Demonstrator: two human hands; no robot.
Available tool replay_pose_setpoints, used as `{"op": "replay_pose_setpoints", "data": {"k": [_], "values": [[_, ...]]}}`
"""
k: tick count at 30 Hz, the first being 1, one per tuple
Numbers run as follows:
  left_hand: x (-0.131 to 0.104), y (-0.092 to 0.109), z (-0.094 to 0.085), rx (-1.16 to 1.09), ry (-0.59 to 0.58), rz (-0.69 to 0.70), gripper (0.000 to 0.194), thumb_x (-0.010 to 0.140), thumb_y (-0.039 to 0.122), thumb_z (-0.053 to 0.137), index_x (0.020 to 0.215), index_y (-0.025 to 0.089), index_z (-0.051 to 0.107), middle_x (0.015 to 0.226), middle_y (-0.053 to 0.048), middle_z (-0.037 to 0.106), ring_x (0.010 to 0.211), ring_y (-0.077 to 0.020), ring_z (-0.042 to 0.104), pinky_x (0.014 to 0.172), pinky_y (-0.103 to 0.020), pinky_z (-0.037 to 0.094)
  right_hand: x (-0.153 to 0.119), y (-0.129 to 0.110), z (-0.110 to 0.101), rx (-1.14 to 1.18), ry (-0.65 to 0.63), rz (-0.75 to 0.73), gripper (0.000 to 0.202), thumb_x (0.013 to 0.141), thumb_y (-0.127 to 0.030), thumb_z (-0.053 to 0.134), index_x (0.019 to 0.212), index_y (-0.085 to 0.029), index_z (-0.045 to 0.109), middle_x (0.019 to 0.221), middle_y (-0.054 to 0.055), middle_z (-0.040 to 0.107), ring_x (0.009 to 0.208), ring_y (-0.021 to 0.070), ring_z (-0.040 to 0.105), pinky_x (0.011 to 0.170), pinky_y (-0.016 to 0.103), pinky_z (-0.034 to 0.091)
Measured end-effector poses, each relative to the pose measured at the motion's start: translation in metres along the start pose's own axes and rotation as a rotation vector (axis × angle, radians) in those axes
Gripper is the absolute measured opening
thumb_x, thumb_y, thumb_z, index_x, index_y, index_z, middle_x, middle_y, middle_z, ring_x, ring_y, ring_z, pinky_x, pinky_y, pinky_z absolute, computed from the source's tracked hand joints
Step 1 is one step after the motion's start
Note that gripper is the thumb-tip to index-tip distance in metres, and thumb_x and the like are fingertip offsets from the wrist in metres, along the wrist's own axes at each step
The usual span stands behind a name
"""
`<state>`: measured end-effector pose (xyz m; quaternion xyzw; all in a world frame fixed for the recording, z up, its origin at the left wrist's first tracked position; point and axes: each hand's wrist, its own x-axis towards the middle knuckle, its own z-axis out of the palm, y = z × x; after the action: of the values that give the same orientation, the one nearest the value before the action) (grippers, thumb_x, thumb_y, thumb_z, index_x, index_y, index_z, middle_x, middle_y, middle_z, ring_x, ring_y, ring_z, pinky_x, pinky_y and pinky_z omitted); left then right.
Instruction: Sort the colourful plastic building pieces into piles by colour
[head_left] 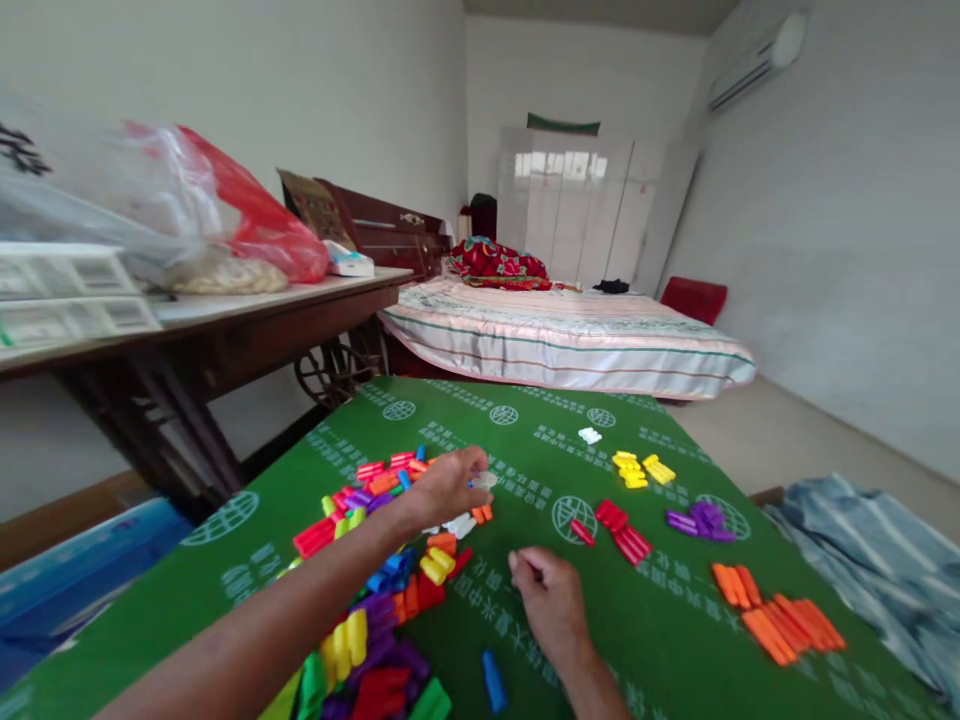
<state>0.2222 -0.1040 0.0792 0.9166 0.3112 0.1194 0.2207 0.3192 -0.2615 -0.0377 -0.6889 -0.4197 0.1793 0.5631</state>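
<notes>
My left hand (448, 484) reaches over the far edge of a mixed pile of small tube-shaped plastic pieces (390, 575). Its fingers are closed round white pieces (484, 481), partly hidden by the hand. Other white pieces (460, 525) lie just below it. Low over the green tabletop (517, 515), my right hand (551, 600) has its fingers curled in; whether anything is inside cannot be seen. To its right are groups of red pieces (624, 530), yellow pieces (643, 468), purple pieces (703, 522) and orange pieces (784, 618). A few white ones (590, 436) sit farther back.
A single blue piece (493, 682) lies near the front edge. Beyond the table stands a bed (570, 340) with a striped sheet. A side table (300, 305) with plastic bags (262, 220) is on the left, and blue cloth (870, 565) on the right.
</notes>
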Motion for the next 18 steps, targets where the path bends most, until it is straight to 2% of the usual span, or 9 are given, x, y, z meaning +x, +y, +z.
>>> {"op": "replay_pose_setpoints", "data": {"k": [4, 6, 10, 14, 18], "values": [[0.071, 0.029, 0.042, 0.133, -0.055, 0.019, 0.025, 0.065, 0.024, 0.065, 0.089, 0.02, 0.056, 0.081, 0.0, 0.065, 0.077, -0.0163, 0.061, 0.067, -0.026, 0.047, -0.001, 0.003, 0.006, -0.042, 0.033, -0.049, 0.035, 0.085, -0.035, 0.048, 0.056, -0.019, 0.058, 0.051, -0.003, 0.051, 0.05, 0.0104, 0.045, 0.05, 0.02, 0.032], [0.103, 0.043, 0.065, 0.163, -0.075, 0.032, 0.024, 0.067, 0.022, 0.065, 0.09, 0.019, 0.058, 0.084, -0.003, 0.065, 0.08, -0.0171, 0.061, 0.069, -0.026, 0.048, -0.001, 0.004, 0.007, -0.07, 0.037, -0.07, 0.033, 0.085, -0.032, 0.047, 0.057, -0.02, 0.057, 0.052, -0.004, 0.051, 0.051, 0.0105, 0.046, 0.05, 0.02, 0.032], [0.155, 0.064, 0.105, 0.203, -0.074, 0.058, 0.026, 0.08, 0.029, 0.06, 0.101, 0.015, 0.058, 0.103, -0.008, 0.062, 0.093, -0.0183, 0.059, 0.08, -0.034, 0.049, -0.001, 0.006, 0.008, -0.115, 0.062, -0.09, 0.03, 0.085, -0.029, 0.047, 0.058, -0.021, 0.058, 0.054, -0.003, 0.051, 0.052, 0.0106, 0.049, 0.051, 0.019, 0.034], [0.183, 0.077, 0.134, 0.214, -0.051, 0.081, 0.031, 0.086, 0.036, 0.053, 0.111, 0.018, 0.056, 0.115, -0.008, 0.058, 0.1, -0.0193, 0.057, 0.085, -0.04, 0.049, -0.002, 0.008, 0.01, -0.119, 0.061, -0.088, 0.029, 0.085, -0.028, 0.045, 0.062, -0.021, 0.06, 0.059, -0.002, 0.056, 0.056, 0.0113, 0.053, 0.055, 0.02, 0.037], [0.187, 0.086, 0.148, 0.224, -0.038, 0.11, 0.031, 0.084, 0.023, 0.053, 0.112, 0.012, 0.055, 0.123, -0.013, 0.052, 0.111, -0.0211, 0.052, 0.092, -0.033, 0.046, -0.005, 0.012, 0.009, -0.104, 0.033, -0.05, 0.029, 0.085, -0.03, 0.045, 0.06, -0.021, 0.059, 0.058, -0.003, 0.055, 0.056, 0.0113, 0.052, 0.053, 0.02, 0.036]]}}
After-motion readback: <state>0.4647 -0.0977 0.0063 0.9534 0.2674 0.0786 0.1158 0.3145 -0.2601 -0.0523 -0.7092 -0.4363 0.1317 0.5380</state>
